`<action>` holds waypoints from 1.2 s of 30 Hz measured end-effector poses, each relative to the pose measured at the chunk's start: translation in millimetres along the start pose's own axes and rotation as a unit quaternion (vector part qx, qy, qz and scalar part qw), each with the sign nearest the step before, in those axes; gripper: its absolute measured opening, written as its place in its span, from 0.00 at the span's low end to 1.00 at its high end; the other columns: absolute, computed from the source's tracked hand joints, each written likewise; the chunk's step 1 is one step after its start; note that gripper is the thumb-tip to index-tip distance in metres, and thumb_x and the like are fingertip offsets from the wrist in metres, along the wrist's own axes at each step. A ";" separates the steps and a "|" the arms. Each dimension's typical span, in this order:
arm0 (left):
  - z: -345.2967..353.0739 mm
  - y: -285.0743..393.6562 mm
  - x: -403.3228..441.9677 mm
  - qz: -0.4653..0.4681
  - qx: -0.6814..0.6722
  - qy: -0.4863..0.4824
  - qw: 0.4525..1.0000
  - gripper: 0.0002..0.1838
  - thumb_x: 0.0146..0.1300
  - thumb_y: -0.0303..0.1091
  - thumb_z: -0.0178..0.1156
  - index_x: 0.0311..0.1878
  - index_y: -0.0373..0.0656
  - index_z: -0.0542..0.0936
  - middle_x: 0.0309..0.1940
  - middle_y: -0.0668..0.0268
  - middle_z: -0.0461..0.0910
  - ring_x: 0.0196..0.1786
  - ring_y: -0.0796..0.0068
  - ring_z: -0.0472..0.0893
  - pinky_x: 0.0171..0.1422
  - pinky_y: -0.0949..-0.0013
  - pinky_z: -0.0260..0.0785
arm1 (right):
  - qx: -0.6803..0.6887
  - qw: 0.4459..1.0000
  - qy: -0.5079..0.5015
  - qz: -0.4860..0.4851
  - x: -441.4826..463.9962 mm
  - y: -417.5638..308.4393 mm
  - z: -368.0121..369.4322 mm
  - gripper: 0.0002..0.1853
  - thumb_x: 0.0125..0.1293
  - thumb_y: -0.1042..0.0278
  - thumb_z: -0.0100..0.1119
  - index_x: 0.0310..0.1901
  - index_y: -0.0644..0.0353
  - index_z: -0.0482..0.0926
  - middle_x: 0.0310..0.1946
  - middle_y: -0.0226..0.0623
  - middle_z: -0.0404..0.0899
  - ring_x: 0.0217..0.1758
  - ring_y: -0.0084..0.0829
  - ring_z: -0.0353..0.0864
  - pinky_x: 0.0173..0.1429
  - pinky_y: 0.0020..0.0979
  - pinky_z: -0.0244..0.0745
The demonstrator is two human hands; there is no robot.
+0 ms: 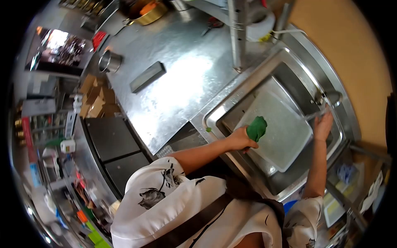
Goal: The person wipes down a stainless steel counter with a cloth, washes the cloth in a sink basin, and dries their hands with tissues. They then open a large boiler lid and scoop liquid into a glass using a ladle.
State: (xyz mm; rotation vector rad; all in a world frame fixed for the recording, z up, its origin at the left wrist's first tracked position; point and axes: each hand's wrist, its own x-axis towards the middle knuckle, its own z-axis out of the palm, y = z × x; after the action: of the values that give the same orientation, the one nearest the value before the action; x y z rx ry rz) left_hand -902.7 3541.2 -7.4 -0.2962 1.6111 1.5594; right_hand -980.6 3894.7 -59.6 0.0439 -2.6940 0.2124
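Note:
My left hand [240, 139] is closed around a crumpled green scouring pad [257, 128], over the near left side of the sink. Beneath the pad lies a large translucent plastic tub [279, 134], resting at an angle in the steel sink [223, 118]. At the sink's right side, my right hand [324, 126] has its fingers curled around what looks like the spout of the faucet [319, 113]. Part of its grip is hidden.
A steel worktop [182, 49] adjoins the sink, with a metal block [147, 77] and a metal cup [110, 61] on it. A shelf post [237, 37] rises beside the sink's far corner. Cardboard boxes [99, 99] stand left of the worktop.

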 end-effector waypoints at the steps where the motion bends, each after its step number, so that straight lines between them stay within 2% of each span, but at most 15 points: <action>1: -9.8 -7.0 -5.6 0.004 -0.017 0.005 1.000 0.22 0.43 0.28 0.68 0.41 0.36 0.70 0.24 0.63 0.75 0.18 0.75 0.75 0.22 0.72 0.69 | 0.012 1.000 0.003 -0.015 15.0 -3.0 -0.8 0.30 0.49 0.72 0.64 0.56 0.62 0.65 0.48 0.49 0.70 0.53 0.48 0.68 0.58 0.43 0.62; 5: -39.8 -55.1 -22.9 0.090 -0.021 0.127 0.988 0.24 0.43 0.30 0.70 0.43 0.37 0.71 0.29 0.64 0.76 0.24 0.77 0.76 0.24 0.72 0.69 | -0.044 0.992 -0.107 -0.058 47.3 -5.9 6.4 0.26 0.49 0.64 0.65 0.49 0.63 0.69 0.41 0.48 0.72 0.44 0.51 0.71 0.47 0.43 0.67; 8: -53.5 -40.4 -57.5 0.066 0.000 0.154 0.986 0.27 0.44 0.35 0.70 0.47 0.37 0.71 0.36 0.63 0.75 0.39 0.75 0.75 0.42 0.72 0.70 | -0.056 0.985 -0.106 -0.120 46.2 32.7 33.6 0.25 0.52 0.65 0.63 0.51 0.64 0.68 0.42 0.51 0.72 0.42 0.51 0.73 0.43 0.42 0.69; 10: -59.9 -46.3 -59.4 0.067 0.014 0.171 0.983 0.30 0.45 0.37 0.70 0.50 0.36 0.70 0.39 0.62 0.75 0.44 0.74 0.75 0.49 0.72 0.68 | 0.133 0.964 -0.134 0.190 42.9 41.4 38.3 0.23 0.58 0.64 0.58 0.52 0.66 0.65 0.47 0.52 0.72 0.46 0.48 0.74 0.44 0.40 0.69; 11: -63.4 -51.2 -58.0 0.087 -0.003 0.167 0.982 0.36 0.44 0.45 0.70 0.52 0.34 0.67 0.41 0.58 0.75 0.46 0.70 0.75 0.51 0.70 0.67 | 0.134 0.965 -0.133 0.181 37.6 49.8 45.1 0.23 0.58 0.64 0.58 0.52 0.66 0.65 0.47 0.52 0.72 0.46 0.48 0.74 0.44 0.40 0.69; 13: -68.3 -53.7 -55.1 0.113 -0.021 0.167 0.979 0.42 0.43 0.53 0.69 0.53 0.31 0.65 0.43 0.54 0.75 0.48 0.67 0.75 0.53 0.68 0.66 | 0.439 0.847 -0.075 0.290 16.7 66.5 68.8 0.23 0.62 0.65 0.54 0.55 0.67 0.62 0.52 0.52 0.70 0.52 0.41 0.72 0.51 0.37 0.68; 15: -70.8 -49.4 -50.1 0.143 -0.073 0.174 0.972 0.44 0.50 0.57 0.64 0.57 0.29 0.60 0.46 0.51 0.73 0.51 0.66 0.73 0.55 0.67 0.65 | 0.436 0.855 0.039 0.279 -13.9 72.5 82.6 0.25 0.63 0.64 0.53 0.57 0.68 0.60 0.53 0.48 0.69 0.54 0.34 0.70 0.57 0.33 0.64; 17: -71.7 -21.8 -62.0 0.150 -0.069 0.189 0.968 0.41 0.55 0.56 0.59 0.59 0.30 0.58 0.50 0.51 0.71 0.53 0.67 0.72 0.56 0.68 0.64 | 0.215 0.932 0.096 0.277 -49.5 35.7 62.9 0.25 0.63 0.66 0.54 0.58 0.68 0.61 0.53 0.45 0.68 0.56 0.33 0.68 0.61 0.30 0.60; 21: -77.2 -5.3 -54.4 0.194 -0.122 0.090 0.969 0.35 0.61 0.49 0.56 0.64 0.38 0.57 0.54 0.59 0.68 0.57 0.71 0.67 0.62 0.68 0.58 | 0.523 0.807 -0.180 0.206 -75.6 -180.5 -29.2 0.24 0.65 0.62 0.51 0.59 0.65 0.63 0.53 0.40 0.70 0.56 0.32 0.69 0.62 0.31 0.60; 23: -78.8 -4.3 -46.6 0.233 -0.087 -0.030 0.968 0.32 0.62 0.46 0.55 0.64 0.38 0.58 0.58 0.57 0.64 0.61 0.67 0.62 0.66 0.67 0.52 | 0.714 0.626 -0.209 0.235 -66.3 -270.9 -60.3 0.23 0.64 0.64 0.53 0.58 0.65 0.64 0.51 0.36 0.71 0.53 0.28 0.70 0.58 0.27 0.62; 27: -94.9 -15.1 -42.1 0.332 0.197 0.179 0.905 0.30 0.62 0.43 0.54 0.61 0.34 0.61 0.64 0.51 0.51 0.67 0.61 0.51 0.69 0.64 0.43 | 0.625 0.700 -0.273 0.210 -55.4 -309.8 -41.3 0.24 0.60 0.65 0.57 0.57 0.66 0.66 0.51 0.38 0.72 0.52 0.28 0.71 0.55 0.27 0.66; 29: -113.4 -19.8 -42.9 0.369 0.120 0.177 0.905 0.27 0.61 0.41 0.56 0.59 0.33 0.65 0.59 0.51 0.62 0.62 0.65 0.61 0.65 0.65 0.53 | 0.504 0.773 -0.325 0.205 -42.1 -327.6 -55.6 0.19 0.60 0.65 0.58 0.50 0.66 0.73 0.40 0.36 0.78 0.43 0.24 0.74 0.47 0.25 0.69; 30: -123.4 -20.3 -49.0 0.284 0.046 0.140 0.947 0.27 0.60 0.40 0.58 0.57 0.33 0.66 0.54 0.54 0.68 0.57 0.67 0.67 0.61 0.67 0.58 | 0.468 0.819 -0.290 0.164 -33.1 -341.0 -64.3 0.15 0.60 0.65 0.57 0.44 0.66 0.76 0.31 0.36 0.79 0.36 0.22 0.75 0.43 0.25 0.70; 32: -137.7 -5.9 -74.8 0.166 0.004 0.183 0.969 0.25 0.54 0.40 0.64 0.51 0.35 0.70 0.39 0.62 0.78 0.42 0.75 0.76 0.48 0.72 0.69 | 0.443 0.842 -0.272 0.143 -18.2 -352.4 -69.1 0.15 0.60 0.65 0.57 0.45 0.66 0.76 0.31 0.37 0.79 0.35 0.23 0.75 0.43 0.25 0.70; 36: -169.1 16.5 -108.1 0.289 -0.030 0.329 0.899 0.23 0.48 0.38 0.69 0.43 0.38 0.71 0.31 0.68 0.73 0.35 0.79 0.72 0.39 0.75 0.67 | 0.464 0.872 -0.116 0.102 17.9 -386.8 -90.5 0.16 0.61 0.67 0.55 0.49 0.64 0.75 0.38 0.41 0.79 0.41 0.27 0.77 0.48 0.27 0.70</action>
State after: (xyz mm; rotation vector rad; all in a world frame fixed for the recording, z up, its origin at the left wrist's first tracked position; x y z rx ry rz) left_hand -915.9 3350.4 55.6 -0.4377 2.3274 2.1042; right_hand -933.8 3526.9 84.0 0.0733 -2.5403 1.6291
